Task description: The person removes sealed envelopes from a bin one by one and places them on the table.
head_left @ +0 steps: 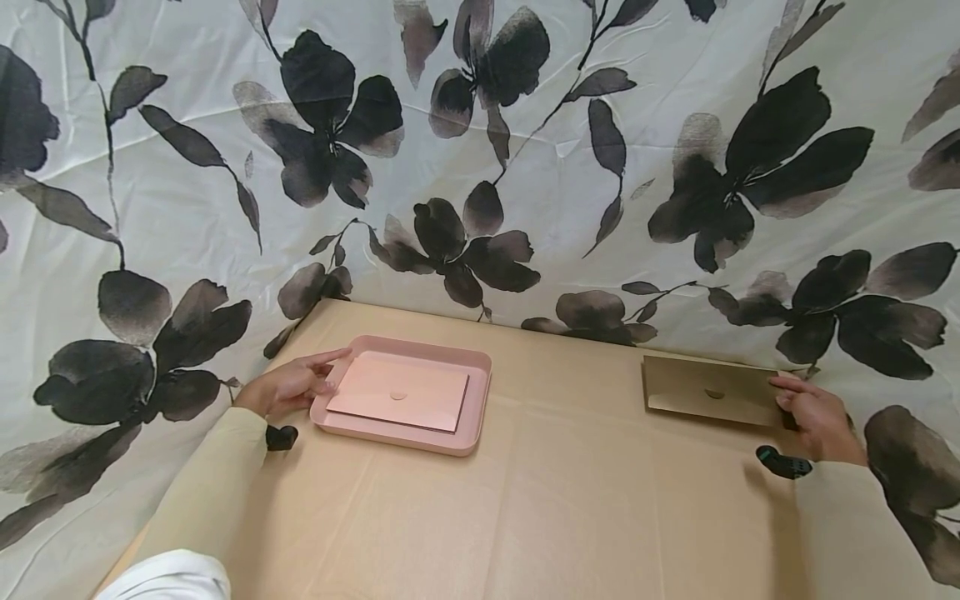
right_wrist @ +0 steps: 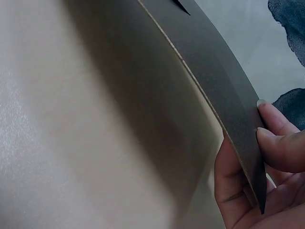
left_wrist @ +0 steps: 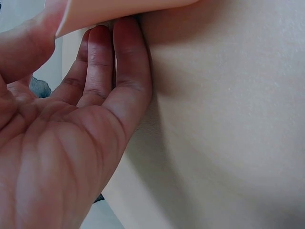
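Note:
A pink tray [head_left: 480, 400] lies on the table at centre-left in the head view, with a paler pink envelope [head_left: 420, 387] resting flat inside it. My left hand [head_left: 288, 387] holds the tray's left edge. In the left wrist view, the thumb is at the pink rim [left_wrist: 119, 12] and the other fingers reach beneath it. Far to the right, my right hand [head_left: 821, 421] pinches the right end of a brown envelope [head_left: 705, 396]. Seen from the right wrist, this envelope [right_wrist: 214, 90] is tilted above the table, thumb on one face and fingers behind.
A tan table [head_left: 570, 508] spreads beneath both hands. Behind it and at the sides hangs a white cloth [head_left: 555, 175] with dark flowers, close to the table's back edge. Dark straps [head_left: 783, 462] sit at the wrists.

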`<action>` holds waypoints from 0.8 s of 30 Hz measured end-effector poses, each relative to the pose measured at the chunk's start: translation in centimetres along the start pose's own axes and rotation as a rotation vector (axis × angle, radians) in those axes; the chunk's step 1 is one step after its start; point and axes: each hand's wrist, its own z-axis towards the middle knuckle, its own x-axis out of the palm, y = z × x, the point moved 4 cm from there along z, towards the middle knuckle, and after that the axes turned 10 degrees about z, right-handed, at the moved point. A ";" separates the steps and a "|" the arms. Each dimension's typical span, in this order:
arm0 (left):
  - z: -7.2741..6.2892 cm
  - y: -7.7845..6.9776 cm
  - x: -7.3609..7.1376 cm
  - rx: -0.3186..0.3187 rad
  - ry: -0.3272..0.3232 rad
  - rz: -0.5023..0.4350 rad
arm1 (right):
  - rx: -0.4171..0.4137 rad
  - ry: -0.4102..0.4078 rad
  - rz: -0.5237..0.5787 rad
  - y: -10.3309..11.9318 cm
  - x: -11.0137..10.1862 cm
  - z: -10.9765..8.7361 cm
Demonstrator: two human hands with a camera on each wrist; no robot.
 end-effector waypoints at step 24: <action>0.2 -0.2 -0.1 -0.010 -0.003 -0.018 | 0.033 0.036 -0.052 -0.5 0.2 0.9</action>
